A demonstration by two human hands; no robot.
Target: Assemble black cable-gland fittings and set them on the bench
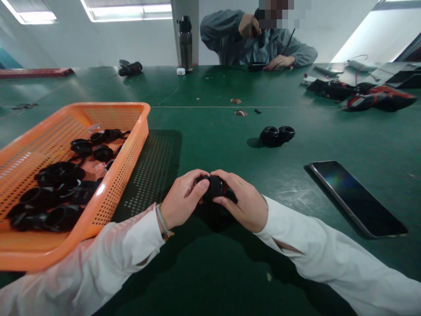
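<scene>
Between my two hands, just above the green table, is a small round black part (216,186). My left hand (184,195) grips its left end with thumb and fingers. From the other side, the thumb and fingers of my right hand (245,199) close round its right end. My fingers hide much of the part, so its exact kind does not show. Beyond my right hand, two short black ring-shaped parts (277,135) stand side by side on the table. To my left, an orange perforated basket (144,120) holds several black round parts (59,174).
A smartphone (358,197) lies to the right of my right hand. Across the green table (204,136) sits a person in a grey jacket (226,39), holding a dark tool. A bottle (186,46) stands at the back; red-black items (378,96) lie far right.
</scene>
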